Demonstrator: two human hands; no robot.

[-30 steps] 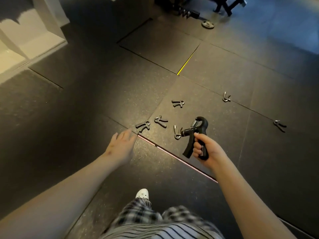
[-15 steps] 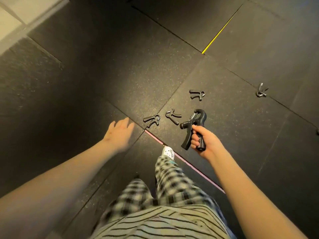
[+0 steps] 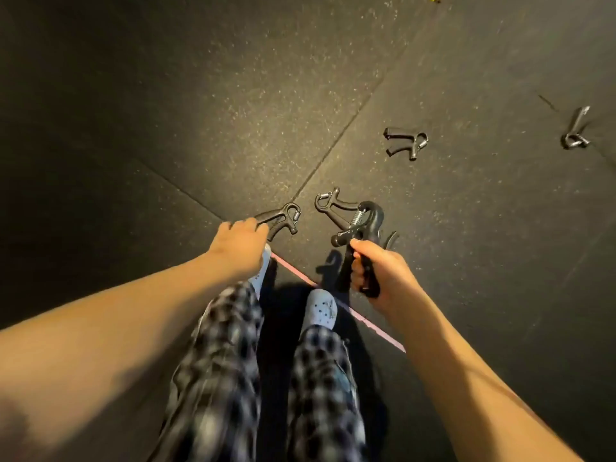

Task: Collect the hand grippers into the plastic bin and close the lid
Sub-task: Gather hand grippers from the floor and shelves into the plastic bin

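You are in the gathering stage, by the look of it: one hand gripper [image 3: 361, 241] is already in your right hand [image 3: 376, 271], and your left hand [image 3: 241, 240] is down at a second gripper [image 3: 281, 220] on the floor. The right hand's grip is wrapped tight round one black handle, with the other handle, the coil spring and the hooked head standing free above your knuckles. The left hand's fingers are curled over the near handle ends of the floor gripper; they touch it, but you cannot tell from here whether the grip has fully closed on it.

A third gripper [image 3: 330, 208] lies just beside the one you hold, partly behind it. A fourth gripper [image 3: 405, 143] rests further out, and a fifth gripper [image 3: 575, 131] lies well apart near the right edge. The plastic bin and its lid are not in view, so nothing here can be counted as collected yet.

The next move, I judge, calls for pinching both handles of the left gripper together so it lifts as one piece, then reaching on to the neighbour.

All five are dark, hard, A-shaped pieces with moulded handles and bright metal springs at the head; the one in your hand looks bulkier. They sit on a floor [image 3: 233, 95] of black speckled rubber tiles with visible seams. A pink line [image 3: 366, 320] crosses it by your pale shoes [image 3: 320, 308], below checked trousers [image 3: 220, 361].
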